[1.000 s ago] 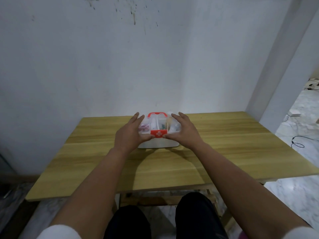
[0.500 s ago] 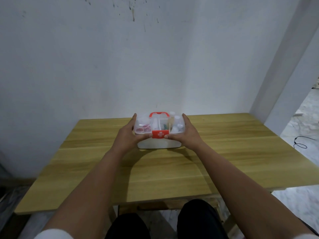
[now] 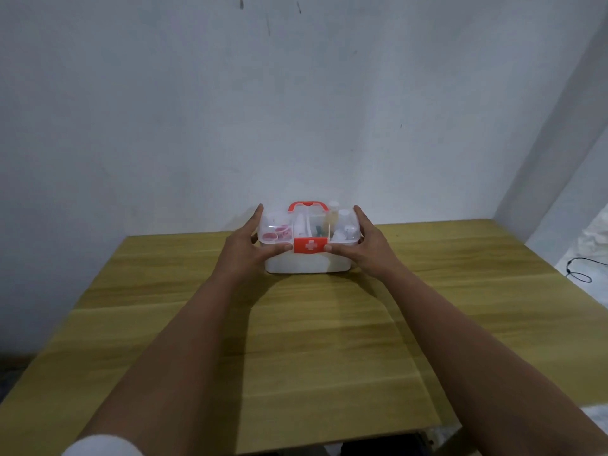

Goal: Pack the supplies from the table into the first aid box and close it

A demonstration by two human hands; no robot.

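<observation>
The first aid box (image 3: 307,263) stands at the far middle of the wooden table (image 3: 329,340). It has a white base, a clear lid, a red handle and a red latch (image 3: 310,245) with a white cross. Through the lid I see red items on the left and small white bottles on the right. My left hand (image 3: 245,246) grips the box's left end, thumb on the front edge beside the latch. My right hand (image 3: 368,246) grips the right end the same way. The lid is down on the base.
A white wall rises just behind the box. A white pillar (image 3: 559,143) stands at the right, with a marble floor and a black cable (image 3: 579,274) beyond the table's right edge.
My hands have slid outward from over the lid to the box's two ends, uncovering the top. The camera has tilted up and drawn nearer.
</observation>
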